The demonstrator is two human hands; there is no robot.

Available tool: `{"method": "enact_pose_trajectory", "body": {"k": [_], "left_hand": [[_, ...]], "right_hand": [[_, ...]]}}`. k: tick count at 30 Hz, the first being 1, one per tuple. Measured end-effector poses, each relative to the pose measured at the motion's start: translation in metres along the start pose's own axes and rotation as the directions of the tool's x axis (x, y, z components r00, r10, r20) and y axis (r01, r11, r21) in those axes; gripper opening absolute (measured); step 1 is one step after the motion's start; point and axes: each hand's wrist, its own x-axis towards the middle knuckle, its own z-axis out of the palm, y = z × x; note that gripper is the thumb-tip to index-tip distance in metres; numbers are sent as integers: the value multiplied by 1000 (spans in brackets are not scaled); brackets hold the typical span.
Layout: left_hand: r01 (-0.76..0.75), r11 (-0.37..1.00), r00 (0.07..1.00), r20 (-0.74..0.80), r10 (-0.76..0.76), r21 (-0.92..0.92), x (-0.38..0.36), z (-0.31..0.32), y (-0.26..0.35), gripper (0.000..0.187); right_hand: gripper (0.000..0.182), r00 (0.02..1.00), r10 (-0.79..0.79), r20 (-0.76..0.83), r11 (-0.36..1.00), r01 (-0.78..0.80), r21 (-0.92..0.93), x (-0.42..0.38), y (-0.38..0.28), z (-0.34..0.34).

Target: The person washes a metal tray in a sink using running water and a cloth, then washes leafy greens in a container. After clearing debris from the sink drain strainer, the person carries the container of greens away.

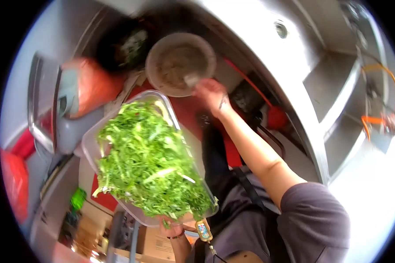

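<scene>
A clear plastic tray [88, 149] heaped with chopped leafy greens [145, 162] fills the middle of the head view. My left hand [170, 227] grips the tray's lower edge, its fingers partly hidden by tray and leaves. Beyond it, my right hand [210, 94] is at the near right rim of a round, pale bowl [151, 65]. The bowl holds a light brown, wet-looking content. Something small and whitish [192, 79] shows at my right fingertips; motion blurs it, and the fingers look closed together.
A dark container [118, 48] with greens in it is left of the bowl. An orange-red bag [96, 85] lies at the left. Steel shelves [333, 83] stand at the right, by a long metal edge. Cardboard boxes [158, 245] are at the bottom.
</scene>
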Motion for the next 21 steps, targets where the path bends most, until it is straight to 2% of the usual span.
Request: {"method": "enact_pose_trajectory", "body": {"k": [2,4,5,6,7,8,9,10,11,12,13,14,16,17,18,19,20,21], "left_hand": [[33,995,999,20,-35,95,32,29,5,38],[73,980,995,46,-83,186,62,68,3,40],[87,967,993,58,-104,239,74,84,4,42],[105,950,989,74,-132,293,86,102,2,44],[122,932,983,88,-161,342,96,120,2,46],[146,925,976,103,-194,352,106,136,-3,48],[177,953,954,197,-228,245,118,144,-9,62],[198,945,946,203,-254,261,130,159,-21,62],[166,957,950,223,-220,239,143,176,-29,61],[109,975,949,273,-159,192,134,171,-36,59],[88,990,960,257,-115,112,138,157,-30,57],[104,985,959,249,-135,135,141,150,-23,57],[25,941,996,73,-53,337,133,144,-24,55],[108,943,977,142,-159,315,135,181,-52,58],[101,937,979,136,-154,333,131,184,-60,58],[65,937,974,181,-134,343,107,160,-56,59],[53,926,972,193,-134,373,102,162,-61,59],[43,939,978,178,-110,340,102,173,-63,59]], "right_hand": [[13,994,-91,69,953,106,-283,-72,-78,-16],[9,955,-158,252,859,259,-443,-134,-138,-53],[8,850,-378,367,786,504,-358,-152,-147,-75],[7,682,-575,451,653,715,-249,-170,-160,-102],[9,699,-604,383,624,714,-317,-191,-185,-126],[10,719,-622,312,610,694,-382,-210,-204,-154],[15,759,-614,216,582,621,-526,-223,-213,-191],[11,754,-655,53,525,504,-686,-229,-205,-227],[11,756,-640,-135,560,338,-757,-228,-193,-256],[12,705,-647,-291,571,194,-798,-239,-173,-282],[13,681,-631,-373,564,71,-823,-226,-149,-322],[14,652,-604,-458,560,-62,-826,-208,-118,-368],[10,663,-636,-395,367,-190,-911,-182,-72,-445],[9,702,-585,-407,293,-286,-913,-165,-49,-475],[9,739,-522,-426,214,-371,-904,-152,-24,-498],[13,774,-482,-412,194,-364,-911,-136,0,-506],[13,784,-475,-400,217,-336,-917,-127,23,-518],[13,778,-439,-450,230,-387,-893,-118,34,-519]]}}
